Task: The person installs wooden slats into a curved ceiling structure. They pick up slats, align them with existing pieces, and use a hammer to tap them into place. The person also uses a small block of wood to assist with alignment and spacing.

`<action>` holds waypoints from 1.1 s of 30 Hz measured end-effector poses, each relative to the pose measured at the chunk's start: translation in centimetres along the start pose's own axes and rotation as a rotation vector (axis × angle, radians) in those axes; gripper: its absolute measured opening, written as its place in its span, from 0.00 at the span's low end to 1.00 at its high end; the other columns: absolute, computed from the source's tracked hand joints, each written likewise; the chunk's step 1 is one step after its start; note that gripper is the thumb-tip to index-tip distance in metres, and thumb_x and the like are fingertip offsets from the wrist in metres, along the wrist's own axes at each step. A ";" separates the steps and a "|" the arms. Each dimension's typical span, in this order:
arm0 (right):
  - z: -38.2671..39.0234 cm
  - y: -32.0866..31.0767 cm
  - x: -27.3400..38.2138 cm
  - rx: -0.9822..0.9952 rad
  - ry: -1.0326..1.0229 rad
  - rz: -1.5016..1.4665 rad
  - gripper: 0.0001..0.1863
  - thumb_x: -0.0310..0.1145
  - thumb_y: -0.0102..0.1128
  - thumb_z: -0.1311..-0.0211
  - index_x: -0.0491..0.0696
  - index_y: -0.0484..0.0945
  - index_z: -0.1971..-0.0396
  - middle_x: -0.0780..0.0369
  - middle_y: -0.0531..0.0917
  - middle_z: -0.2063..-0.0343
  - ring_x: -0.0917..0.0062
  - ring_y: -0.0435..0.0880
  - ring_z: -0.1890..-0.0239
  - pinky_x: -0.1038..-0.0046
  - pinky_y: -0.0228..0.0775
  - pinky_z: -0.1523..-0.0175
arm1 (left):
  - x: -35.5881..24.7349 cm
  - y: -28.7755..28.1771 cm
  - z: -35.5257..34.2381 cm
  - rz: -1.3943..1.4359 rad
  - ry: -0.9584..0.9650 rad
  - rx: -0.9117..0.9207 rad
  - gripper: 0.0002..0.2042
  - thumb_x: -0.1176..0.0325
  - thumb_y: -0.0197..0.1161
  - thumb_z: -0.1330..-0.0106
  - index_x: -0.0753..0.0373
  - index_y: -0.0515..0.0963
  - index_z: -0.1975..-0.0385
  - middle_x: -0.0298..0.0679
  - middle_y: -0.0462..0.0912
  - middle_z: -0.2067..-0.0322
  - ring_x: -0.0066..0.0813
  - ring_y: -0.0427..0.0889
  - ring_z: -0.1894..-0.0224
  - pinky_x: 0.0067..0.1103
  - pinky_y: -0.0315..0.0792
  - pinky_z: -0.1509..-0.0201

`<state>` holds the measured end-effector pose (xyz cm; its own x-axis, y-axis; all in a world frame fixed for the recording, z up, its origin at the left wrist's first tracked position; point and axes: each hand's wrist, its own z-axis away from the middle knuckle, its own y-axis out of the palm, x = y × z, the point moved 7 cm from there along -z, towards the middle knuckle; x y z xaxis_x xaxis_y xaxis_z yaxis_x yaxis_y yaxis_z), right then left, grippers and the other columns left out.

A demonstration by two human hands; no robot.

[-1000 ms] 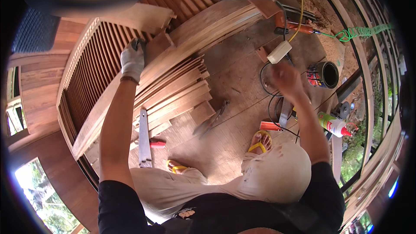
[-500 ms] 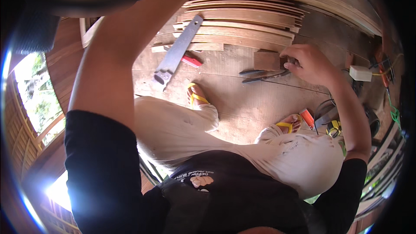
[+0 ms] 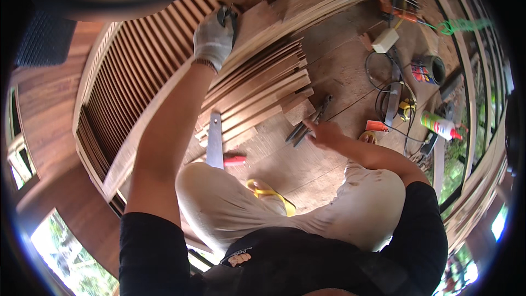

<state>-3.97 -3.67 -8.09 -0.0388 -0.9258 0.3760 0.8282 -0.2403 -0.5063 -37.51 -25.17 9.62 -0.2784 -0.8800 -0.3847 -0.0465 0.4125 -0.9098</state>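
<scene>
My left hand (image 3: 213, 38), in a pale glove, is closed at the top of a long pale board (image 3: 263, 30) beside a wooden slatted panel (image 3: 131, 68); what its fingers grip is hidden. My bare right hand (image 3: 319, 132) is low over the floor with bent fingers apart, at the long dark handles of a pincer-like tool (image 3: 315, 115), without a visible grip on it. Just above that hand lie stacked wooden strips (image 3: 268, 90) and short blocks (image 3: 298, 108). A handsaw (image 3: 215, 137) and a red-handled tool (image 3: 234, 161) lie to its left.
On the right are a white power strip (image 3: 385, 40), orange power tool (image 3: 404, 15), tangled black cable (image 3: 375, 85), metal can (image 3: 427, 70), tape measure (image 3: 406, 109), glue bottle (image 3: 438, 125) and green coiled hose (image 3: 460, 25). My yellow sandal (image 3: 271, 197) is between my knees.
My right hand has moved down from beside the power strip to the pincer-like tool. The view swung down and back up; my gloved left hand is again at the board, now higher in view.
</scene>
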 end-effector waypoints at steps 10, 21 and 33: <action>2.9 -2.3 -7.8 -0.619 0.407 -0.348 0.36 0.33 0.63 0.41 0.57 0.65 0.31 0.49 0.85 0.56 0.49 0.85 0.52 0.52 0.77 0.47 | -1.7 -1.0 0.0 0.091 -0.075 0.093 0.13 0.60 0.54 0.27 0.58 0.81 0.52 0.51 0.86 0.54 0.54 0.84 0.50 0.42 0.77 0.45; 10.5 -27.5 -3.7 -0.625 0.255 -0.059 0.28 0.36 0.59 0.39 0.51 0.72 0.37 0.49 0.86 0.61 0.50 0.85 0.55 0.52 0.76 0.49 | -1.5 -0.3 -0.8 0.042 -0.169 0.169 0.17 0.59 0.52 0.26 0.60 0.78 0.44 0.52 0.86 0.52 0.53 0.84 0.47 0.42 0.77 0.41; 1.4 -39.2 1.4 -0.581 -0.184 0.750 0.43 0.24 0.62 0.42 0.59 0.62 0.24 0.58 0.75 0.43 0.63 0.74 0.37 0.63 0.74 0.37 | -0.4 0.2 -0.2 -0.070 -0.224 0.217 0.17 0.62 0.55 0.28 0.60 0.77 0.43 0.52 0.84 0.50 0.52 0.83 0.47 0.41 0.77 0.41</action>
<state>-35.70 4.91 13.40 0.5167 -0.8490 -0.1105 0.1946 0.2422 -0.9505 -37.61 -24.67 9.67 -0.0624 -0.9445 -0.3224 0.1548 0.3100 -0.9381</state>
